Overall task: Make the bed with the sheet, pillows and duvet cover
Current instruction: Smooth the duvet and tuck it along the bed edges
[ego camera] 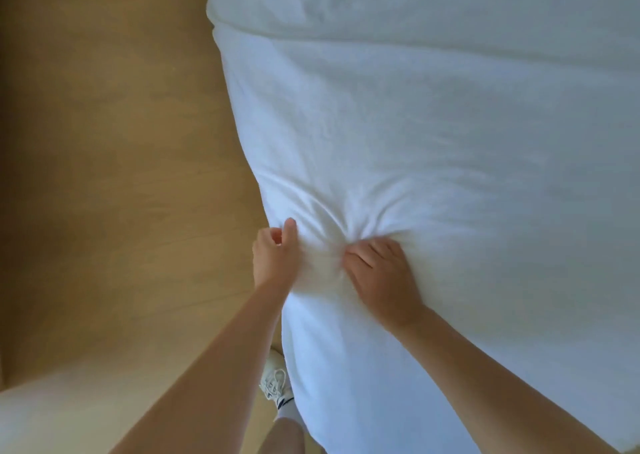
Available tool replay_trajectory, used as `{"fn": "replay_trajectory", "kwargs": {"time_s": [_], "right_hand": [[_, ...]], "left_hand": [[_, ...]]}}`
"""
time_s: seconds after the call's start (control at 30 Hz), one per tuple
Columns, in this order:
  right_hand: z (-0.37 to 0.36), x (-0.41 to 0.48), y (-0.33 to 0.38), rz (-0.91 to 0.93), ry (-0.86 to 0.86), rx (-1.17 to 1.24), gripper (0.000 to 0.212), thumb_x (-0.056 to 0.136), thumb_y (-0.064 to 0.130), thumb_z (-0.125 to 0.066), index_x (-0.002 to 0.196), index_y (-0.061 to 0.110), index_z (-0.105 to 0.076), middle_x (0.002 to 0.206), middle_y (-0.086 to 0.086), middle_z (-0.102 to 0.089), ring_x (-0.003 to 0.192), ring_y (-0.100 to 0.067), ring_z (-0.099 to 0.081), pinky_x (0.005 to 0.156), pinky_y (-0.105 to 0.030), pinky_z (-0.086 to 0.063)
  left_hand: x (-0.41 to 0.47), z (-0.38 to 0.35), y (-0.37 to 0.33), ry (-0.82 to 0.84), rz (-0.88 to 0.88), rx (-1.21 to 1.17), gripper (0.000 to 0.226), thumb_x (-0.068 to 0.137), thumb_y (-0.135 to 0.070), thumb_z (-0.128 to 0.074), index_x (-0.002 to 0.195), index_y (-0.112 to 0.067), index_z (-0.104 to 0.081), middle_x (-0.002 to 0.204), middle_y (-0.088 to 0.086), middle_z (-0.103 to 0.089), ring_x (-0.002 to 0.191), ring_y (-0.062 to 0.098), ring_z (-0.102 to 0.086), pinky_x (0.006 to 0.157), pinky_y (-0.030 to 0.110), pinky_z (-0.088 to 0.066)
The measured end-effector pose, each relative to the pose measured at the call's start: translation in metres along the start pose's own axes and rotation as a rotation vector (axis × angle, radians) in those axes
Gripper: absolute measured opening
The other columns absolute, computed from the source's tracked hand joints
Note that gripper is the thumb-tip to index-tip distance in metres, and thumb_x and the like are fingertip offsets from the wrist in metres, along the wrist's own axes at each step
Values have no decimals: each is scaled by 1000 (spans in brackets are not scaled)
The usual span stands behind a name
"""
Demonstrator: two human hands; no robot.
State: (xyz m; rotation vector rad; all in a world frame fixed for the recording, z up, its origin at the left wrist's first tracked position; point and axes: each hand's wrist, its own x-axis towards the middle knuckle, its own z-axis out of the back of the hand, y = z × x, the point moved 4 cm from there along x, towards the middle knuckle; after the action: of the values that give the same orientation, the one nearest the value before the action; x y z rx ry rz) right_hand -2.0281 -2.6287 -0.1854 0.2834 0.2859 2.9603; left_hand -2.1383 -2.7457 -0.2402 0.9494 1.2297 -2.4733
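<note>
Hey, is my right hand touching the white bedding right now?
Touching. The head view shows the right hand with its fingers curled into the white bedding, and creases fan out from that grip.

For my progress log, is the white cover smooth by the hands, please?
Bunched, not smooth: creases in the white cover converge at the right hand, which grips it.

The white bedding (433,124) runs off the top, right and bottom edges, and whether it is sheet or duvet cover cannot be told. The right hand (381,277) has its fingertips buried in the bunched cloth; the left hand (272,257) is blurred at the fingers, its hold on the edge unclear. A white shoe (275,382) shows only partly between left forearm and bedding.
</note>
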Motion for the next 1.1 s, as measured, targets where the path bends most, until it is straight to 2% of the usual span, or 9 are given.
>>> {"fn": "replay_trajectory", "kwargs": {"time_s": [0.07,0.13,0.23,0.4,0.53,0.63,0.8,0.9,1.1], "right_hand": [[2,1,2,21,-15,-45,14,76,5,-66,65,11,-60,68,-7,-57,63,-28,-57,70,-35,-36],[5,5,3,34,-23,-80,14,80,9,-60,66,11,-58,67,-7,-55,62,-28,-55,68,-36,-35],[11,7,4,26,-14,9,21,85,14,-50,67,7,-57,68,-11,-56,62,-29,-56,65,-37,-36],[28,11,5,98,-7,152,24,86,11,-47,65,1,-53,66,-16,-53,58,-30,-53,60,-36,-36],[38,15,12,51,36,167,25,86,9,-49,64,-1,-52,60,-16,-53,51,-29,-53,53,-35,-36],[40,19,21,-22,81,145,18,77,-2,-66,66,-4,-52,47,-15,-52,34,-32,-50,35,-25,-32],[26,-14,57,-84,313,128,13,89,12,-53,79,4,-55,60,-9,-62,51,-31,-60,41,-27,-33],[3,-16,46,-113,545,87,25,101,27,-33,100,9,-51,93,-7,-62,86,-29,-59,62,-34,-33],[24,-37,41,-64,368,139,32,82,26,-48,100,3,-62,90,-11,-60,80,-34,-57,71,-38,-49]], "left_hand": [[-24,-14,20,-1,22,-57,55,90,-42,-48,105,11,-52,108,31,-56,101,42,-52,89,51,-45],[-40,-22,33,-38,26,-82,52,92,-39,-48,116,7,-49,119,27,-54,112,40,-49,95,51,-41],[-56,-19,33,-175,-35,-149,27,95,-33,-46,89,-8,-54,89,3,-57,85,22,-52,72,31,-40],[-64,-8,32,-277,-13,-139,37,94,-26,-49,58,-23,-40,56,-11,-40,55,6,-36,54,25,-30],[-64,2,37,-282,71,-213,24,93,-25,-51,71,-19,-59,62,-8,-53,57,9,-44,53,25,-35],[-64,-1,39,-195,90,-265,21,93,-31,-48,79,-18,-57,66,-9,-53,59,10,-46,52,26,-33],[-71,-14,62,-25,204,-198,48,91,-46,-47,106,-1,-53,98,13,-58,91,30,-57,74,38,-46],[-78,-14,70,-48,190,-56,39,98,-39,-35,73,-12,-47,70,0,-52,72,22,-50,56,30,-32],[-80,9,89,-171,119,-123,48,98,-37,-37,55,-15,-31,51,-5,-34,52,17,-32,52,33,-27]]}}
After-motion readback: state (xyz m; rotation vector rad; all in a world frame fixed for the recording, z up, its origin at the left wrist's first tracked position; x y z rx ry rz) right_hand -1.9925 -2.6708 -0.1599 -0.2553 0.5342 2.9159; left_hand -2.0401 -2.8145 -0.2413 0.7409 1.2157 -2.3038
